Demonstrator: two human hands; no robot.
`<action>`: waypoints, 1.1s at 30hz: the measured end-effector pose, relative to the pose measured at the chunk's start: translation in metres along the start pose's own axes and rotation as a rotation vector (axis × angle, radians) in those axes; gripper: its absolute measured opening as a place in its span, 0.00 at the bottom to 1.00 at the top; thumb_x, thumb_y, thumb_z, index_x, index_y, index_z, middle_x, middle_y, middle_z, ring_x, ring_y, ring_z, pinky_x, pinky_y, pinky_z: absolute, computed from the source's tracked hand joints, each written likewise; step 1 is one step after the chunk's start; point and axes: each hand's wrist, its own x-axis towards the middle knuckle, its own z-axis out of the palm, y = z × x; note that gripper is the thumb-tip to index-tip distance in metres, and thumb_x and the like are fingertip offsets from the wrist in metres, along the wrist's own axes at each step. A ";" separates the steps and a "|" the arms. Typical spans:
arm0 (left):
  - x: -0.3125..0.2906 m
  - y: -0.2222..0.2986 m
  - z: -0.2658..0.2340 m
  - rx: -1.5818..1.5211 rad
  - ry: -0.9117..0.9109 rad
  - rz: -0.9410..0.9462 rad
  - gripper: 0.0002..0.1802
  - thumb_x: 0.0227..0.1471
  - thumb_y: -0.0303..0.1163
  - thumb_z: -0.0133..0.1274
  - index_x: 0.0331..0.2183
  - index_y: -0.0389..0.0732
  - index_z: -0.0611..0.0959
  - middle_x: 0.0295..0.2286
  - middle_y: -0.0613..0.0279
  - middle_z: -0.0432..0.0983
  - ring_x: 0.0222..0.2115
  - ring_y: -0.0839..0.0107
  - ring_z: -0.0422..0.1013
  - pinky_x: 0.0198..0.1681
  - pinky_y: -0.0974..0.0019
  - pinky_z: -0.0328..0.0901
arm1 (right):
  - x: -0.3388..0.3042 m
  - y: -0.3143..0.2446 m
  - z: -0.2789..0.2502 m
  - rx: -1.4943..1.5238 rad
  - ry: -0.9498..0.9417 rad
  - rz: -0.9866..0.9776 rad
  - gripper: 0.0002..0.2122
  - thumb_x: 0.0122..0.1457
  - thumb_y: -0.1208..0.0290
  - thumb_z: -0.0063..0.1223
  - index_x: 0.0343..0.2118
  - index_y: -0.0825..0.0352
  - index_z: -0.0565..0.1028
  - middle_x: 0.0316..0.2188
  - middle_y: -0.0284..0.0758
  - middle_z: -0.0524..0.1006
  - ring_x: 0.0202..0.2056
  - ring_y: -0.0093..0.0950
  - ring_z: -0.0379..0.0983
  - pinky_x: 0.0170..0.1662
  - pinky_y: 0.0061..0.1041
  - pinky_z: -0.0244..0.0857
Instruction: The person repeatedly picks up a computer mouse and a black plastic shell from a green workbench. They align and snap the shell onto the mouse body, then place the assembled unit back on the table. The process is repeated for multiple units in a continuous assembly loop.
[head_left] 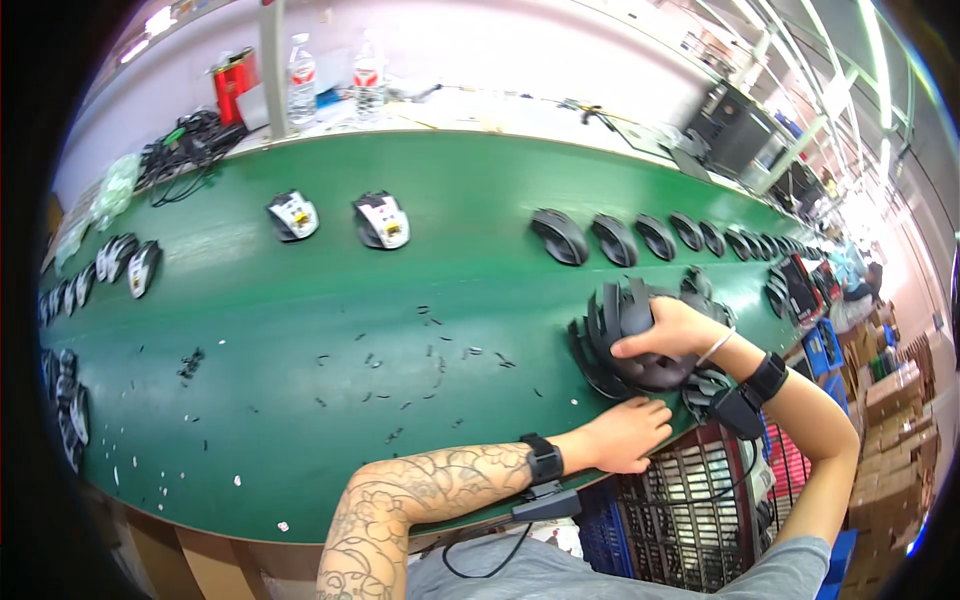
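A green counter (270, 335) spans the view, a dark plastic crate (690, 500) below its near edge. On its right side, dark mouse shells (605, 325) lie heaped under the right hand (680, 328), thumb across them; whether its hidden fingers grip, I cannot tell. The left hand (628, 436) rests nearby, fingers loosely parted. Small black pieces (190, 364) lie scattered leftward.

Under my right hand (680, 330), the mouse shells (632, 320) are black; beyond it, a row of mice (656, 237) is blackish too. Line-drawn flowers pattern my left forearm (425, 490). The tabletop (250, 315) around my left hand (622, 435) is green.
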 end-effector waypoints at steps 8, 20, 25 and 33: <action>-0.007 -0.007 0.012 -0.063 0.122 -0.013 0.19 0.27 0.39 0.58 0.23 0.34 0.76 0.32 0.51 0.67 0.39 0.57 0.64 0.42 0.59 0.60 | 0.006 -0.023 0.032 -0.239 0.152 -0.250 0.46 0.29 0.53 0.70 0.48 0.81 0.61 0.47 0.55 0.65 0.52 0.47 0.59 0.56 0.37 0.52; -0.016 -0.012 0.005 0.232 0.049 0.028 0.20 0.37 0.44 0.55 0.29 0.38 0.77 0.35 0.48 0.69 0.38 0.56 0.66 0.41 0.55 0.62 | -0.012 -0.021 0.060 -0.453 0.394 -0.495 0.53 0.37 0.54 0.68 0.63 0.56 0.44 0.63 0.48 0.45 0.61 0.51 0.43 0.56 0.56 0.46; -0.030 -0.010 -0.010 0.256 0.052 0.002 0.18 0.38 0.42 0.55 0.29 0.38 0.76 0.34 0.49 0.68 0.37 0.56 0.66 0.40 0.55 0.62 | -0.041 -0.081 0.069 -0.775 0.444 -0.412 0.47 0.35 0.59 0.68 0.61 0.53 0.54 0.59 0.45 0.55 0.59 0.51 0.47 0.55 0.56 0.47; -0.034 -0.009 -0.027 0.270 0.075 -0.018 0.16 0.39 0.40 0.54 0.28 0.37 0.75 0.32 0.49 0.68 0.35 0.56 0.66 0.38 0.56 0.62 | -0.036 -0.076 0.066 -0.664 0.339 -0.540 0.29 0.47 0.69 0.59 0.54 0.64 0.63 0.50 0.47 0.66 0.51 0.46 0.62 0.53 0.38 0.56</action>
